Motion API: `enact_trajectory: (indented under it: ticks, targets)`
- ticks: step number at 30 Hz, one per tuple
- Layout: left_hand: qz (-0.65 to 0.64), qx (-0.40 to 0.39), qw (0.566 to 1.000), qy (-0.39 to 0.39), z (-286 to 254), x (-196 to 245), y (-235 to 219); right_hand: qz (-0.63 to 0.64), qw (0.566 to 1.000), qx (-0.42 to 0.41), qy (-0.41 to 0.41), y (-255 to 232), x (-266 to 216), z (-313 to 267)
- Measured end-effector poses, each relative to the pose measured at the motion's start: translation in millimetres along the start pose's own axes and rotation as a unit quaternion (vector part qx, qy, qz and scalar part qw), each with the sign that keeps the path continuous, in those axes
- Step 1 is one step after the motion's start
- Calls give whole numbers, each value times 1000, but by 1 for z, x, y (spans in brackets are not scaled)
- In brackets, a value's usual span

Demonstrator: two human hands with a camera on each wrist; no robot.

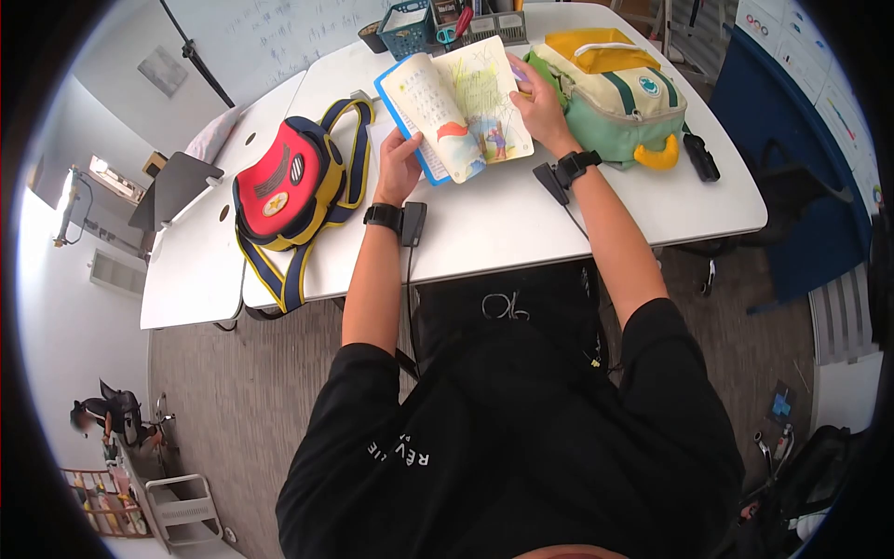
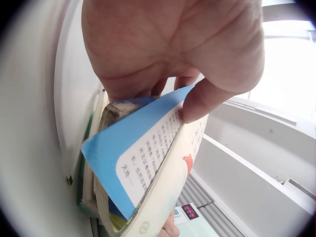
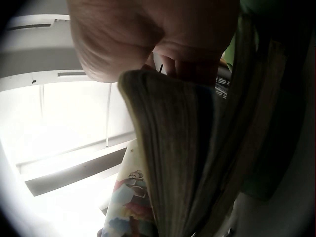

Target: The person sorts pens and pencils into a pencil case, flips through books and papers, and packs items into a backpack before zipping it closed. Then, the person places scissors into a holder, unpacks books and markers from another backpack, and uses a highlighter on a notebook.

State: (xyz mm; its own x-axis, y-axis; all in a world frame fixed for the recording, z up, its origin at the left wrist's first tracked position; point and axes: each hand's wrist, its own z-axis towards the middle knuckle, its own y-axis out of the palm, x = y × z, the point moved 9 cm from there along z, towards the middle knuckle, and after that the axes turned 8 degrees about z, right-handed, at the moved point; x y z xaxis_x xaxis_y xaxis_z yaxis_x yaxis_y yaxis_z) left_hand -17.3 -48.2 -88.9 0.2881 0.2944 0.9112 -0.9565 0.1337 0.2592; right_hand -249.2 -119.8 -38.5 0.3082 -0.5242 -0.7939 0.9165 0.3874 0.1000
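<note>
Both hands hold an open picture book above the white table. Its pages show colored drawings on the right and handwriting-like text on the left. My left hand grips the left edge, thumb on the page. In the left wrist view the thumb presses beside the blue cover flap, with printed text on it. My right hand grips the right edge, fingers behind the book. The right wrist view shows the thick, dark page block under the palm. More book edges show behind the cover in the left wrist view.
A red and navy backpack with yellow-edged straps lies on the table at left. To the right sits a green and cream bag with yellow parts. Behind the book stand a blue basket and a desk organizer.
</note>
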Motion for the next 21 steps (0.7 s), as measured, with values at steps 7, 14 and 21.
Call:
enact_trajectory:
  ticks: [7, 14, 21]
  targets:
    - [4, 9, 1000, -4, -1, 2, 1, -17, 1000, 8, -9, 0, 0, 1]
    - [-7, 8, 1000, -11, -2, 0, 1, -16, 999, 18, 24, -1, 2, 1]
    - [-8, 8, 1000, 1, 2, 2, 1, 78, 997, 22, 8, -5, 7, 6]
